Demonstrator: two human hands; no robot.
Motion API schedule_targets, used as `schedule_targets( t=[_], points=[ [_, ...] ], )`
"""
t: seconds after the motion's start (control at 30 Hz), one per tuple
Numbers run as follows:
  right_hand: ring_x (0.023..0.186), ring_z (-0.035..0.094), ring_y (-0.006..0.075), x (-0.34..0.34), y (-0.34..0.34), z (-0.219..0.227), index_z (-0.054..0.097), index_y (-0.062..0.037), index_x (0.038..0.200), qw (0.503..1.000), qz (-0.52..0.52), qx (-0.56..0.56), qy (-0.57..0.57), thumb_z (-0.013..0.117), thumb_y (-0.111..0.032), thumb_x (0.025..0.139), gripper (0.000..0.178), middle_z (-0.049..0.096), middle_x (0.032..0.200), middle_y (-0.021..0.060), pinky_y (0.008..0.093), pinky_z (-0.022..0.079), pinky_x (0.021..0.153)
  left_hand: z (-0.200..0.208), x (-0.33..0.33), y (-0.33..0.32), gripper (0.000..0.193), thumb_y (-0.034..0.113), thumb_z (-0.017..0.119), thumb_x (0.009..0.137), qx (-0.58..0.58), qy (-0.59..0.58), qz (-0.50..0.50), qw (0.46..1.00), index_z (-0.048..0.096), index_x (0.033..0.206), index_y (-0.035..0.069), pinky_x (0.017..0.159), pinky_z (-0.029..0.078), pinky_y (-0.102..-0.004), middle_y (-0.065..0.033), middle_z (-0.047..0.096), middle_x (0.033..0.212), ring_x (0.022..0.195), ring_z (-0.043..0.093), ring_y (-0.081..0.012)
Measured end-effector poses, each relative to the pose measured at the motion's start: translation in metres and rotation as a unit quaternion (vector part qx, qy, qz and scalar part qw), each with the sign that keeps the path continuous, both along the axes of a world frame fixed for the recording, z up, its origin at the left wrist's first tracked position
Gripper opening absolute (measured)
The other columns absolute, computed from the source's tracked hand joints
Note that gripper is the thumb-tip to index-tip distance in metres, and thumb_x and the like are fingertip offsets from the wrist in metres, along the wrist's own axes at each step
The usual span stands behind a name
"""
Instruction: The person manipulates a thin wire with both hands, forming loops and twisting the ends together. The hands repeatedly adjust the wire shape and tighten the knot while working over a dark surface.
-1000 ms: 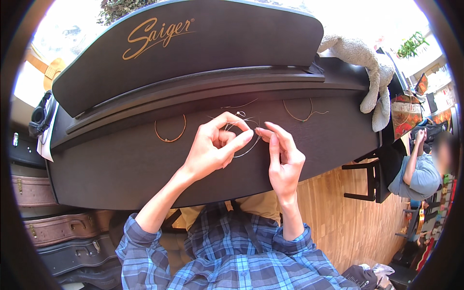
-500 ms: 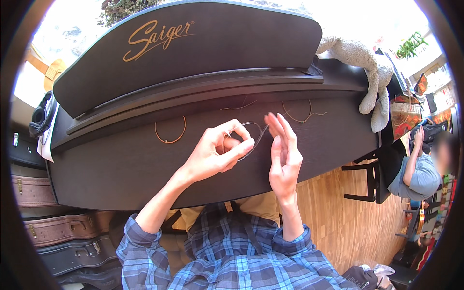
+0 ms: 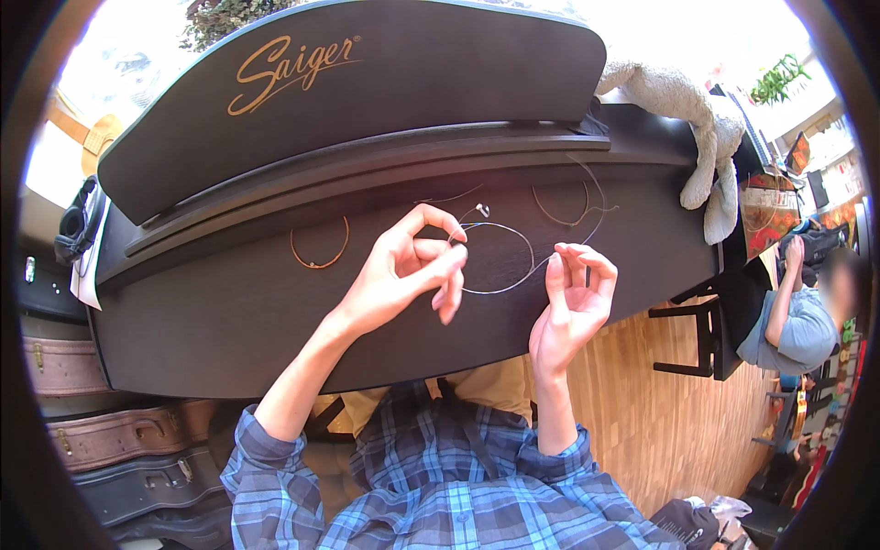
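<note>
While the left hand (image 3: 403, 275) pinches one side of a thin silvery string (image 3: 533, 254) between thumb and forefinger, its other fingers curl loosely below, apart from one another. The string makes a rounded loop in the space between the two hands, above the dark worktop (image 3: 211, 330). On the other side, the thumb and forefinger of the right hand (image 3: 575, 307) come together on a strand of the same string; its palm is turned partly upward and its remaining fingers are bent. A free length appears to rise from the right fingertips and curve back toward the ledge (image 3: 385, 174). Just above the loop shows a small shiny bit (image 3: 482, 211), too small to make out.

Beyond the left hand, a copper-coloured string (image 3: 316, 267) lies on the worktop in an open curve. A pale gold string (image 3: 562, 223) lies curved beyond the right hand, and a short, thin strand (image 3: 454, 198) rests between these two, nearer the ledge. Behind them leans a broad black board (image 3: 440, 82) with gold lettering. A grey plush toy (image 3: 701, 128) drapes over the right end, black headphones (image 3: 75, 225) sit at the left, and brown and black cases (image 3: 115, 435) are stacked at lower left.
</note>
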State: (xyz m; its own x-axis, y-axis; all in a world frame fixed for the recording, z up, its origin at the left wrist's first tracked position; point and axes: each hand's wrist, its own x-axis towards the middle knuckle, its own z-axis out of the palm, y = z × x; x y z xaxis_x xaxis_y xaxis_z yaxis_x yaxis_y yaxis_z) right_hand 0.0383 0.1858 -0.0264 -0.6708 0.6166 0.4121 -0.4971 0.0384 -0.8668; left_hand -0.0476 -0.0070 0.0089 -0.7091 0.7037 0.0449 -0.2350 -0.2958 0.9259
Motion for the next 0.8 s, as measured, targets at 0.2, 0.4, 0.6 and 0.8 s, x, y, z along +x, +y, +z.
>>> schedule_targets(
  t=[0.2,0.4,0.6,0.8],
  points=[
    [0.111,0.067,0.028,-0.003,0.003,0.003,0.051,-0.0041,0.113,1.0,-0.006,-0.024,0.004,0.065,0.005,0.095,0.024,0.052,0.131,0.0134,0.0343,0.057,0.092,-0.008,-0.004,-0.001,0.02,0.019,0.05,0.109,0.047,0.037,-0.065,0.996,0.058,0.105,0.001,0.063,0.055,-0.0286,-0.0151,0.072,0.086,0.076,0.074,-0.0234],
    [0.114,0.066,0.0329,-0.007,0.0,0.003,0.045,-0.0019,0.119,0.998,0.056,0.033,-0.002,0.057,-0.006,0.102,0.021,0.037,0.147,0.0167,0.0379,0.055,0.092,-0.009,-0.006,-0.002,0.023,0.019,0.05,0.109,0.06,0.024,-0.023,0.998,0.058,0.098,0.001,0.063,0.056,-0.0287,-0.0138,0.071,0.083,0.076,0.074,-0.024],
    [0.103,0.069,0.0204,-0.003,0.0,0.003,0.048,-0.0007,0.128,0.984,0.171,0.027,-0.036,0.068,-0.004,0.097,0.037,0.066,0.109,0.0134,0.0325,0.055,0.088,-0.006,-0.005,-0.003,0.023,0.019,0.05,0.109,0.04,0.012,-0.047,0.998,0.058,0.098,0.0,0.063,0.056,-0.0291,-0.0139,0.071,0.083,0.076,0.074,-0.0239],
    [0.086,0.075,0.025,0.002,-0.004,0.012,0.054,0.0019,0.116,0.982,0.159,-0.036,-0.097,0.071,0.009,0.09,0.032,0.071,0.098,0.0158,0.0319,0.06,0.08,-0.003,-0.002,0.0,0.022,0.019,0.05,0.108,0.027,0.004,-0.077,0.997,0.058,0.099,0.0,0.064,0.057,-0.0299,-0.0143,0.071,0.085,0.076,0.074,-0.0232]
  ],
)
